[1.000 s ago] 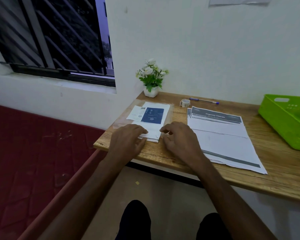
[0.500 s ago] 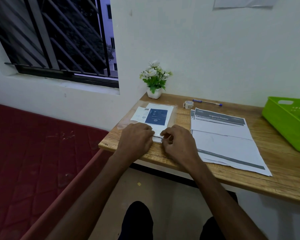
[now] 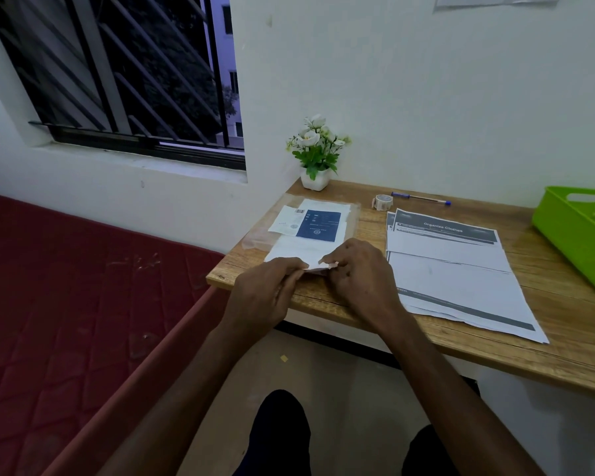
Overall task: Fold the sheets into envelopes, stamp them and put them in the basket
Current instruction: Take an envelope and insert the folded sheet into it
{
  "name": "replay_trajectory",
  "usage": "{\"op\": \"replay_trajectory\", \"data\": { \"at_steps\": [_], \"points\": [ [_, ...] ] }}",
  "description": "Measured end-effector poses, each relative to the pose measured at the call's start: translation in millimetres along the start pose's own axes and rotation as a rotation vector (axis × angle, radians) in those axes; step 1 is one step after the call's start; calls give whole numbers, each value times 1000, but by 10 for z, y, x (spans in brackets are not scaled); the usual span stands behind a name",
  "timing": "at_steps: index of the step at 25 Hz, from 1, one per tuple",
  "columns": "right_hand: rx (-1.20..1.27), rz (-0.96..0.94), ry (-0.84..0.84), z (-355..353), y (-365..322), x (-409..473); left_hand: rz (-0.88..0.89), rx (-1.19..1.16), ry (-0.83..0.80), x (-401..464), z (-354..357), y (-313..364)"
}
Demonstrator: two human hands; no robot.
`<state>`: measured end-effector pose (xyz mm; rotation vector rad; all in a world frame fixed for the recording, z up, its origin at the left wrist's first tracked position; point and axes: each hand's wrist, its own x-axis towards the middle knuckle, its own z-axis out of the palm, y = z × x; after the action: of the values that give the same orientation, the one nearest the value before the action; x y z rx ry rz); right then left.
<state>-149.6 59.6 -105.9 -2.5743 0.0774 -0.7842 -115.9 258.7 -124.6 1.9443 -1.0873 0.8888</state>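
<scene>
On the bench (image 3: 323, 297) the plant pot (image 3: 315, 182) sits upper centre of the frame, the tape roll (image 3: 381, 202) and pen (image 3: 421, 198) to its right — sheets (image 3: 450, 269) below them, the basket (image 3: 579, 240) at the right edge.

White folded sheet (image 3: 318, 266) at table's near-left edge, near edge lifted. Printed sheets (image 3: 450, 266) stacked flat mid-table. Green basket (image 3: 577, 242) far right, upright.
</scene>
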Motion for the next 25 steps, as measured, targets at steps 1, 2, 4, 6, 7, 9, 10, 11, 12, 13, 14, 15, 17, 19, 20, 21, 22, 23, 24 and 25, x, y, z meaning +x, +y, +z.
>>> {"op": "replay_trajectory", "data": {
  "at_steps": [1,2,4,6,7,9,10,11,12,13,14,15,17,19,20,21,22,23,24,25],
  "points": [
    [0,-3,4,9,4,6,-26,-36,25,-26,-30,6],
    [1,0,4,15,6,9,-41,-66,56,-53,-67,4],
    [-13,9,-11,17,8,14,-24,-84,120,-118,-144,-45],
    [-57,-17,-38,19,11,18,36,-75,157,-214,-229,-128],
    [-71,-38,-57,23,-2,15,61,-69,165,-280,-272,-166],
    [-90,-72,-106,21,-39,16,74,-30,183,-420,-328,-239],
    [-104,-91,-127,32,-65,20,56,-4,198,-494,-359,-276],
    [-118,-108,-137,37,-76,25,29,2,217,-553,-380,-317],
    [-126,-121,-142,40,-82,21,-2,-5,246,-602,-410,-364],
    [-129,-128,-142,41,-89,17,-36,-16,285,-650,-450,-408],
    [-129,-131,-144,35,-90,11,-69,-15,321,-688,-486,-434],
    [-125,-137,-154,34,-93,4,-114,-12,350,-730,-520,-450],
    [-83,-149,-189,50,-102,-6,-223,-58,384,-794,-573,-448],
    [-12,-140,-232,60,-114,-4,-319,-184,411,-847,-628,-464],
    [10,-134,-248,58,-122,0,-343,-231,427,-867,-653,-486],
    [8,-135,-263,55,-134,2,-364,-256,450,-881,-684,-502],
    [-23,-151,-276,57,-147,-5,-401,-272,494,-896,-699,-533],
    [-73,-185,-287,68,-165,-19,-454,-317,552,-900,-723,-540],
    [-113,-225,-297,84,-180,-36,-517,-385,611,-894,-744,-538],
    [-125,-253,-311,99,-194,-54,-601,-469,668,-859,-762,-533]
  ]
}}
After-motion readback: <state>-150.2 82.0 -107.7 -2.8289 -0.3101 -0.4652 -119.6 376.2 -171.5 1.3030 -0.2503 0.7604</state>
